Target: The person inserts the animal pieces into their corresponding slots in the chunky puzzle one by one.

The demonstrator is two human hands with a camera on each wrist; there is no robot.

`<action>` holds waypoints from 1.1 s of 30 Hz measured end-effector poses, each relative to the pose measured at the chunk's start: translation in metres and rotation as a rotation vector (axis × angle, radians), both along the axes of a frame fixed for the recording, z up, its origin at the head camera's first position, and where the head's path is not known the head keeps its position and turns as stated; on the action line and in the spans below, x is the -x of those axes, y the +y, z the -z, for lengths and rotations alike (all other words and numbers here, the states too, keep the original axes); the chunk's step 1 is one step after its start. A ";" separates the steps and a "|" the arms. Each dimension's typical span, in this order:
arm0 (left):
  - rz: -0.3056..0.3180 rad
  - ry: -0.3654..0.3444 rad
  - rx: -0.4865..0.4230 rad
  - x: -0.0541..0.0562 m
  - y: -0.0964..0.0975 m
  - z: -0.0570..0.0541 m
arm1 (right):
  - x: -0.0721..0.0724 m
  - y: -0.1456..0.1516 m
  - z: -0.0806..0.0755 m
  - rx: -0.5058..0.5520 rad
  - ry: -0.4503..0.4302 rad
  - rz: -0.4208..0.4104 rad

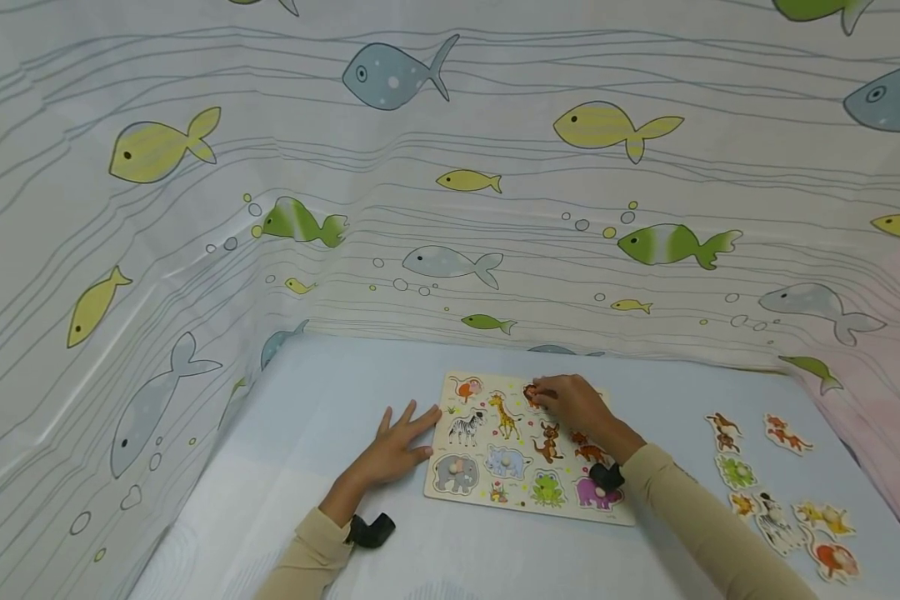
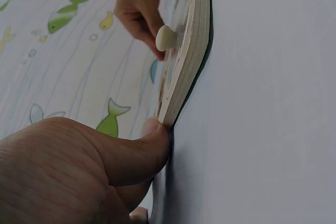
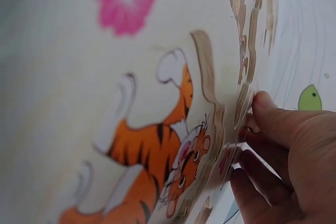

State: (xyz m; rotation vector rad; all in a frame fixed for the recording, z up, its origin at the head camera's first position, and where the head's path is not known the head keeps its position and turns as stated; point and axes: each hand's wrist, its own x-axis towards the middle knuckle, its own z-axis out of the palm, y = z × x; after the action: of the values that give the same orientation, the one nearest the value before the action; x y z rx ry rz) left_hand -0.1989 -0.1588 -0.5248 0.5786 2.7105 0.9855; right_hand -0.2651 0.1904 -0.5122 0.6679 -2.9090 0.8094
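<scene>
A wooden animal knob puzzle board (image 1: 525, 508) lies on the table. At its top right, my right hand (image 1: 577, 404) pinches the lion puzzle piece (image 1: 530, 395); the fingers cover much of it. The right wrist view shows thumb and fingers (image 3: 273, 156) together at the board's far edge, beyond a tiger picture (image 3: 152, 145). Beside the board's left edge, my left hand (image 1: 393, 450) lies with fingers spread. Its thumb (image 2: 142, 156) touches that edge. Knobs stand on the elephant (image 1: 456, 473), the rhino (image 1: 505, 462) and the hippo (image 1: 598, 493).
Several loose animal pieces lie on the table to the right, among them a frog piece (image 1: 737, 472), a zebra piece (image 1: 778, 527), a monkey piece (image 1: 834, 560) and a tiger piece (image 1: 787, 434). Some overlap. A fish-patterned sheet (image 1: 435, 225) stands behind the table.
</scene>
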 end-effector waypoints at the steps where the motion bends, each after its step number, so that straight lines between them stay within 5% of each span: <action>1: 0.000 0.001 0.001 0.000 0.000 0.000 | 0.000 0.000 0.000 -0.001 -0.013 0.007; 11: -0.013 -0.011 -0.007 -0.002 0.001 -0.002 | 0.000 0.001 -0.001 -0.005 -0.042 -0.010; 21: -0.014 0.004 -0.007 -0.001 0.003 -0.002 | 0.000 0.005 -0.003 0.180 -0.051 -0.022; 33: -0.014 -0.005 -0.022 0.000 0.003 -0.001 | -0.003 0.025 -0.028 0.166 -0.086 0.042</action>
State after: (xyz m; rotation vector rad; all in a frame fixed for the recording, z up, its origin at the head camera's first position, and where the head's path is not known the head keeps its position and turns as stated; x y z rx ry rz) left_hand -0.1985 -0.1558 -0.5237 0.5616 2.7059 1.0198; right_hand -0.2617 0.2152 -0.4843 0.5683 -2.8764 1.0858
